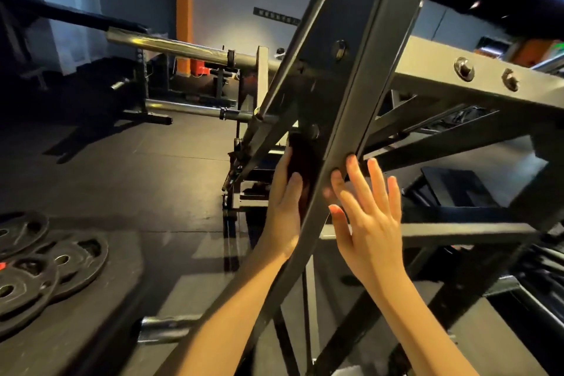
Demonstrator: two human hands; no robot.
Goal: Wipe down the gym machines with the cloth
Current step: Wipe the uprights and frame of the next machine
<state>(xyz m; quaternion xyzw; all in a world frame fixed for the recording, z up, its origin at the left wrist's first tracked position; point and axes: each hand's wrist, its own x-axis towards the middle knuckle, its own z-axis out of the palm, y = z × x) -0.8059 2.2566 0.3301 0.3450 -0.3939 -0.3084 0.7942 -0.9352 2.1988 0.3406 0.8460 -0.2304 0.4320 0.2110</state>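
The left hand [282, 204] grips the dark cloth [300, 159] against the machine frame [323, 24]; the right hand [370, 220] touches the slanted beam [360, 94] with straight, spread fingers.

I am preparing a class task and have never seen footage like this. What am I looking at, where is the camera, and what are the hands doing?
This is one picture from a camera worn on a person's head. It looks forward and down at their own two bare hands. They stand close to a dark steel gym machine, and its slanted beam crosses the middle of the view. The left hand holds a dark cloth against the beam's left side, ready for wiping. The right hand is open and holds nothing, with its fingertips touching the beam's other edge. Black weight plates lie on the floor at lower left. Chrome bars stick out further back.
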